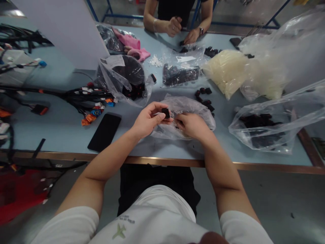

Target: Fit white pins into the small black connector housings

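A small black connector housing is pinched between the thumb and fingers of my left hand. Close beside it, my right hand reaches down into an open clear plastic bag. Tiny white pieces lie in that bag around my right fingertips. Those fingers are curled together, and whatever is between them is hidden. Just beyond the bag, to the right, several black connectors lie loose on the table.
A black phone lies left, near a wire harness with coloured plugs. Bags of black parts and a bag of cream-coloured parts surround the work area. Across the table, a co-worker's hands handle a dark part.
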Available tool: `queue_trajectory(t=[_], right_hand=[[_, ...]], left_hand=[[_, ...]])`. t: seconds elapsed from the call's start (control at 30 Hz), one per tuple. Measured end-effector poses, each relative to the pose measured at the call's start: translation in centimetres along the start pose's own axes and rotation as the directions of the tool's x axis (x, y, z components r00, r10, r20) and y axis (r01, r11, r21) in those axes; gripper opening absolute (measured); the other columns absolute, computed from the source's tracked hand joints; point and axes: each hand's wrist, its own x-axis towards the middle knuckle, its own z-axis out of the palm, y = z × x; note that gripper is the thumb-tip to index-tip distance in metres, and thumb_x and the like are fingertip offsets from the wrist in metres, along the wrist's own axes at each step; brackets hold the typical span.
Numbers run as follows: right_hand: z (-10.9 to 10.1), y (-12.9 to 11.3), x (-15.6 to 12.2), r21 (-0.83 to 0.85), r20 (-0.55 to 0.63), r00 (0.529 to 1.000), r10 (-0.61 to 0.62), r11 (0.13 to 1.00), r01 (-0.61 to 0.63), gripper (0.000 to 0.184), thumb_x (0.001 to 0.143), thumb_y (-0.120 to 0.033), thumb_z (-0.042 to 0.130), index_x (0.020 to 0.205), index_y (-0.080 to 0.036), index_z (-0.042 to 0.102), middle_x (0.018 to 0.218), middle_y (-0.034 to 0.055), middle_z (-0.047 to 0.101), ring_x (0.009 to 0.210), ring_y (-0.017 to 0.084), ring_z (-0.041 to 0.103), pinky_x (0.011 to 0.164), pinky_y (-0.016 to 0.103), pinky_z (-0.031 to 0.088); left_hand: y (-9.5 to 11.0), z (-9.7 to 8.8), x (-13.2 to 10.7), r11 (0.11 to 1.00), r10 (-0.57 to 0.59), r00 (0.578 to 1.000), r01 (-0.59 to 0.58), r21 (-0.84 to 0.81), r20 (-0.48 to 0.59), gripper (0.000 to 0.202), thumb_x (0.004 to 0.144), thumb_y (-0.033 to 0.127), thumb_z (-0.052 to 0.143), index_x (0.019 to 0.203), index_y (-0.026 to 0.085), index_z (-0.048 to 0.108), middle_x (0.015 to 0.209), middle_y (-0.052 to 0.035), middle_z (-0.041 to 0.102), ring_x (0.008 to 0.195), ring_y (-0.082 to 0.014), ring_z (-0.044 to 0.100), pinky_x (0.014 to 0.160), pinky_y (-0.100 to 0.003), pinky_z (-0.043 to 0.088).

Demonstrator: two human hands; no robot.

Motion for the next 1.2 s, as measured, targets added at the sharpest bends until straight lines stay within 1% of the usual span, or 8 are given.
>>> queue_trajectory(t=[0.17, 0.3, 0.47, 0.57, 0.73, 0.9, 1.1, 1.2], right_hand=[[0.4, 0.6, 0.0, 0.253, -0.202, 0.979, -0.036, 0.964, 0.088, 0.016, 0.086, -0.019, 0.061, 0.089, -0.021, 0.077, 0.084, 0.0052, 0.077, 0.072, 0.018, 0.063, 0.069, 0.032, 0.044], [0.3, 0.7, 0.0, 0.39, -0.321, 0.947, -0.015, 0.909, 0.147, 0.017, 0.079, -0.016, 0.06, 0.086, -0.021, 0.075, 0.081, 0.0024, 0.077, 0.07, 0.017, 0.064, 0.069, 0.03, 0.047], [0.0, 0.6, -0.1, 0.482, -0.375, 0.926, 0.05, 0.863, 0.149, 0.023, 0.081, -0.017, 0.058, 0.088, -0.023, 0.079, 0.082, 0.0014, 0.08, 0.071, 0.017, 0.068, 0.069, 0.03, 0.051], [0.0, 0.6, -0.2, 0.514, -0.41, 0.908, 0.084, 0.844, 0.154, 0.028, 0.082, -0.016, 0.057, 0.09, -0.023, 0.082, 0.084, 0.0013, 0.082, 0.073, 0.017, 0.07, 0.069, 0.03, 0.053], [0.1, 0.3, -0.4, 0.558, -0.49, 0.862, 0.129, 0.807, 0.196, 0.019, 0.089, -0.026, 0.068, 0.095, -0.026, 0.085, 0.084, 0.0005, 0.083, 0.069, 0.016, 0.07, 0.064, 0.029, 0.053], [0.1, -0.9, -0.8, 0.503, -0.603, 0.796, 0.049, 0.798, 0.332, 0.017, 0.099, -0.033, 0.069, 0.097, -0.028, 0.085, 0.087, 0.0015, 0.084, 0.078, 0.018, 0.075, 0.074, 0.033, 0.059], [0.5, -1.3, -0.9, 0.431, -0.664, 0.747, -0.025, 0.804, 0.41, 0.016, 0.098, -0.024, 0.068, 0.098, -0.029, 0.083, 0.086, 0.001, 0.083, 0.078, 0.017, 0.076, 0.073, 0.032, 0.06], [0.7, -1.2, -0.8, 0.446, -0.661, 0.75, -0.024, 0.792, 0.418, 0.024, 0.092, -0.015, 0.066, 0.101, -0.029, 0.083, 0.091, 0.0009, 0.084, 0.08, 0.017, 0.076, 0.075, 0.032, 0.061]], left_hand=[[0.2, 0.0, -0.1, 0.998, -0.032, 0.999, 0.031, -0.063, -0.025, 0.056, 0.077, 0.047, 0.097, 0.115, 0.026, 0.061, 0.101, 0.0037, 0.071, 0.081, -0.0195, 0.082, 0.079, -0.037, 0.071], [0.0, -0.2, 0.0, 0.998, -0.033, 0.999, 0.034, -0.045, 0.029, 0.056, 0.082, 0.054, 0.093, 0.118, 0.022, 0.063, 0.091, 0.0028, 0.071, 0.085, -0.0214, 0.084, 0.078, -0.033, 0.071], [-0.3, -0.3, 0.2, 0.999, -0.018, 1.0, 0.019, -0.043, 0.026, 0.06, 0.079, 0.048, 0.096, 0.124, 0.021, 0.067, 0.112, -0.0039, 0.074, 0.1, -0.0244, 0.084, 0.092, -0.038, 0.071], [-0.3, -0.2, 0.1, 1.0, -0.005, 1.0, 0.005, 0.007, 0.012, 0.056, 0.08, 0.046, 0.095, 0.12, 0.019, 0.068, 0.117, -0.0059, 0.075, 0.099, -0.0247, 0.084, 0.09, -0.039, 0.072], [-0.7, -0.3, 0.0, 0.992, 0.035, 0.999, -0.035, 0.123, 0.005, 0.051, 0.08, 0.051, 0.094, 0.11, 0.016, 0.071, 0.091, -0.0045, 0.08, 0.088, -0.0248, 0.085, 0.082, -0.04, 0.073], [-1.1, -0.1, -0.2, 0.976, 0.09, 0.996, -0.091, 0.2, 0.012, 0.054, 0.077, 0.056, 0.095, 0.106, 0.016, 0.076, 0.096, -0.0068, 0.084, 0.087, -0.0237, 0.084, 0.081, -0.037, 0.073], [-1.4, -0.2, -0.2, 0.945, 0.158, 0.987, -0.161, 0.284, 0.035, 0.052, 0.079, 0.057, 0.094, 0.108, 0.016, 0.079, 0.098, -0.0076, 0.085, 0.084, -0.0209, 0.084, 0.079, -0.032, 0.071], [-1.5, -0.5, -0.3, 0.906, 0.191, 0.981, -0.191, 0.377, 0.038, 0.054, 0.081, 0.061, 0.091, 0.11, 0.017, 0.08, 0.099, -0.0079, 0.085, 0.083, -0.0208, 0.083, 0.078, -0.032, 0.069]])
